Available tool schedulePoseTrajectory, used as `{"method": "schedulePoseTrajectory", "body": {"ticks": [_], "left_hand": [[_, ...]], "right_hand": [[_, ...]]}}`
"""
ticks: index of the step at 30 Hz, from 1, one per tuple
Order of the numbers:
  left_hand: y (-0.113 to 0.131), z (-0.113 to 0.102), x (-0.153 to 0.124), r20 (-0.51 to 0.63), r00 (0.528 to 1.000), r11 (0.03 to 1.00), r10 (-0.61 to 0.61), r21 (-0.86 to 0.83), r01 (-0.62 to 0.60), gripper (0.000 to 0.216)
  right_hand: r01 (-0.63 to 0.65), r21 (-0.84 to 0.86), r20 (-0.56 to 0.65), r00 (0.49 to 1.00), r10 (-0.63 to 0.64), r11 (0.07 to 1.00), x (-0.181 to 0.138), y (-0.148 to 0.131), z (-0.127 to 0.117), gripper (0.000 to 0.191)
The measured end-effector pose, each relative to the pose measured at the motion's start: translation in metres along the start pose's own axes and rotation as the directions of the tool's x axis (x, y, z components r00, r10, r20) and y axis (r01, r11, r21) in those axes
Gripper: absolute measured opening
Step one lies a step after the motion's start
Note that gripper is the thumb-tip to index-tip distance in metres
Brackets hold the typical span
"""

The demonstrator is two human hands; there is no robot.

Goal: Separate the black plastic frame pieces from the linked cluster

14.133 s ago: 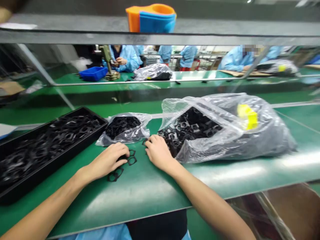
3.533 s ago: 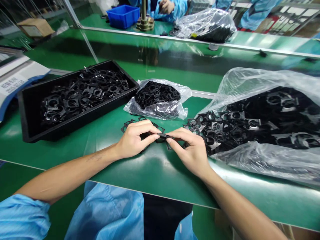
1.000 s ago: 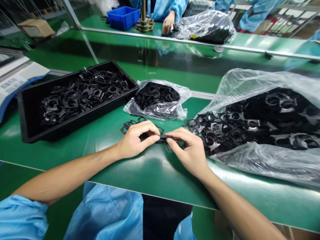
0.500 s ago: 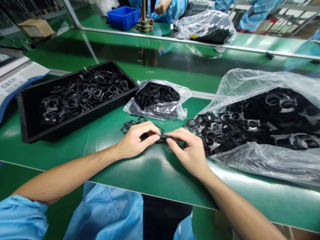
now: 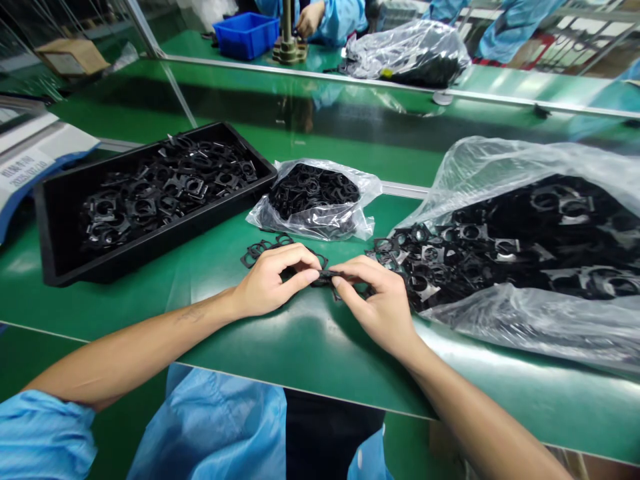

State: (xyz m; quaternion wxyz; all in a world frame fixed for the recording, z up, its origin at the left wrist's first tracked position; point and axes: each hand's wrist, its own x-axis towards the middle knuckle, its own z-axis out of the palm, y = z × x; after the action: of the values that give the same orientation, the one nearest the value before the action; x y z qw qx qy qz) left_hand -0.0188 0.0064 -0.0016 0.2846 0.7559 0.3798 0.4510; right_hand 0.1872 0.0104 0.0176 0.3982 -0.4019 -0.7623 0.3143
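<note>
As left hand [image 5: 267, 283] and right hand [image 5: 383, 291] pinch a thin black part [image 5: 327, 274] mid-frame, handling looks unfinished: ring-shaped black pieces [image 5: 473, 232] fill a clear plastic bag [image 5: 530, 317], right.

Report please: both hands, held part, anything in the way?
Left hand, right hand: both pinch the small black part. Part: nearly edge-on, details hidden. Close by: loose black frames beyond left hand, open bag beside right hand.

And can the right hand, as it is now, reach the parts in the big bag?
Probably yes: the right hand is beside the parts at the open mouth of the big bag, with nothing seen between. But it pinches a black piece, so it likely must let go first.
</note>
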Motion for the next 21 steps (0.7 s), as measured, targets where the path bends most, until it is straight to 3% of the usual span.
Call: {"method": "schedulePoseTrajectory", "body": {"ticks": [21], "left_hand": [[-0.0004,-0.0004,0.0004,0.000,1.000,1.000,0.013,0.015,-0.013,0.014]], "right_hand": [[0.012,0.002,0.009,1.000,-0.012,1.000,0.0000,0.0012,0.0005,0.016]]}}
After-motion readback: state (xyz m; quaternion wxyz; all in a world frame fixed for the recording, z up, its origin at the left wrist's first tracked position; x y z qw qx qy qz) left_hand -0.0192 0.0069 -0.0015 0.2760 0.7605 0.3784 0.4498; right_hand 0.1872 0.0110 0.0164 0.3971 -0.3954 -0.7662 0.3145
